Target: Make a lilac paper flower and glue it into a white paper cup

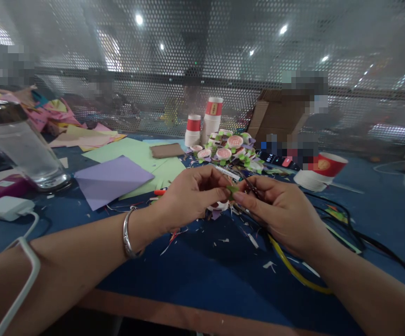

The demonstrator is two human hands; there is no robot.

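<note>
My left hand [198, 189], with a silver bangle at the wrist, pinches a small green paper piece [232, 189] between thumb and fingertips. The thumb of my right hand [275, 205] meets the same piece from the other side. A dark, slim metal tool [252, 185], perhaps scissors or tweezers, lies along my right fingers; its far end is hard to make out. Under my hands is a partly hidden white cup piece [219, 205] with purple paper by it. Just beyond stands a heap of small round pink-topped pieces [223, 153] with green and purple paper tabs.
Stacked red-and-white paper cups [212, 123] stand behind the heap; another stack [319, 172] lies tilted at right. Purple paper [113, 181] and green sheets lie left, near a glass bottle [30, 154] and white charger [6, 207]. Black cables, a yellow loop [289, 268] and scraps litter the blue table.
</note>
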